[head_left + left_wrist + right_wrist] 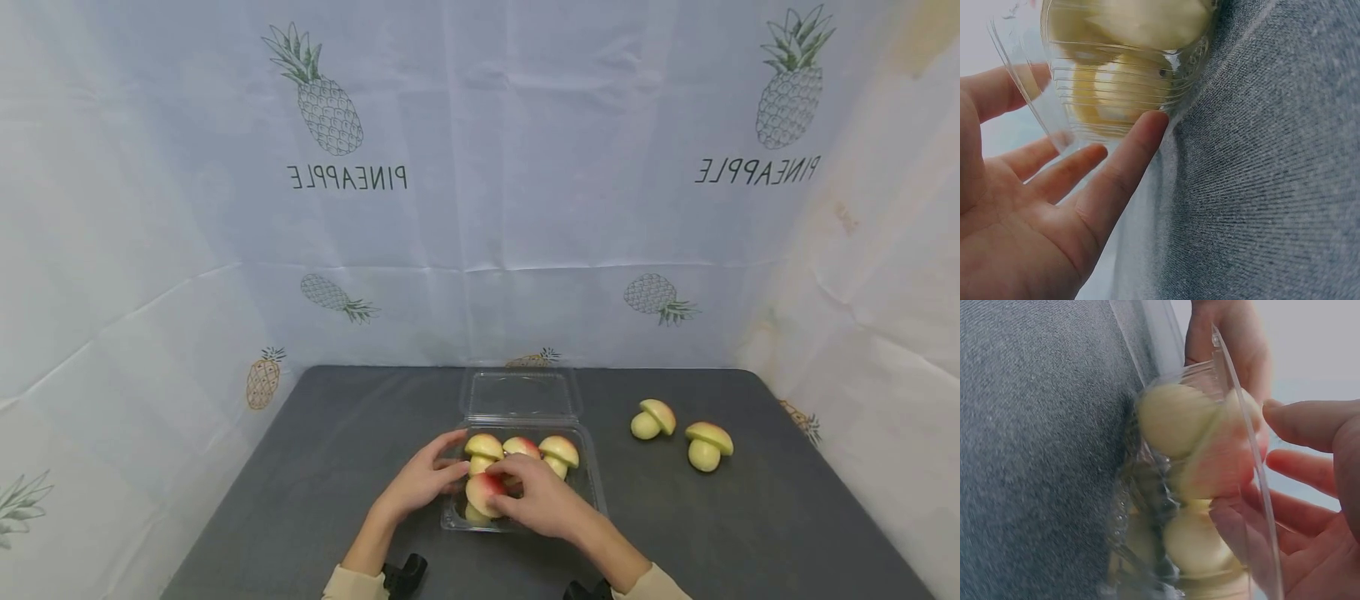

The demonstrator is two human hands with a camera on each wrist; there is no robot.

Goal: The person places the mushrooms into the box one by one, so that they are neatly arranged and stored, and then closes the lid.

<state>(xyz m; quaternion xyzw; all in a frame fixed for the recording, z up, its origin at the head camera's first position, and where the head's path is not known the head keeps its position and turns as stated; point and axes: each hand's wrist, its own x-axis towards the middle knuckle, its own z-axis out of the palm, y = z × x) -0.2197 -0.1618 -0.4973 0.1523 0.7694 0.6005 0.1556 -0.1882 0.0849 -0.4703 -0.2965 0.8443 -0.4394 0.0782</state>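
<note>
Four mushroom-shaped pieces showed inside the clear box (593, 473) on the dark bench (337, 475), and your right grip (546, 500) was over the front-left one. That front piece (477, 489) lay between your bent thumb and forefinger, which pinched its red-and-yellow cap from the right; how firmly, you could not tell from these views. Its pale stalk showed below the cap, near the box's front wall.

Your left grip (418, 485) was spread, fingers apart, with a fingertip touching the ribbed side wall just left of that same piece. Behind it stood the left piece (484, 445), middle piece (522, 447) and right piece (560, 451) in a row, caps up. The lid (521, 393) stood open at the far side. Well to the right of both grips, a nearer piece (707, 446) and a farther piece (652, 419) lay directly on the bench.
</note>
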